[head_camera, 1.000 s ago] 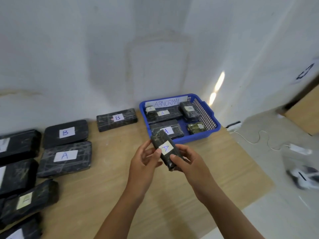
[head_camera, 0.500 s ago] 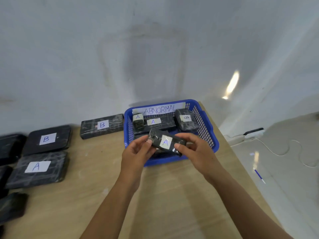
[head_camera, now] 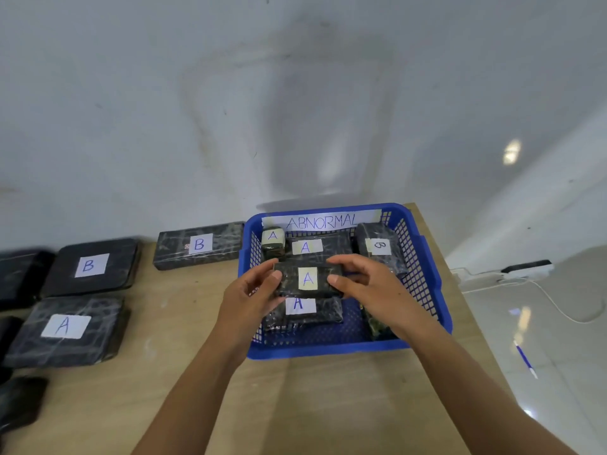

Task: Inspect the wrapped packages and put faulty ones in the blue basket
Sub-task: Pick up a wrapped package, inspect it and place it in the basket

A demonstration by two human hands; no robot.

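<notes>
your left hand (head_camera: 253, 290) and right hand (head_camera: 364, 287) pinch a black film-wrapped package (head_camera: 307, 280), its cream label marked "a", over the blue basket (head_camera: 427, 277).

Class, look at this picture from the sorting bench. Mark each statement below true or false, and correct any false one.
1. The left hand and right hand hold an A package over the basket. True.
2. The sign on the basket reads NORMAL. False: it reads ABNORMAL.
3. A B package lies on the table left of the basket. True.
4. Nothing lies inside the basket. False: other packages lie in it.
</notes>
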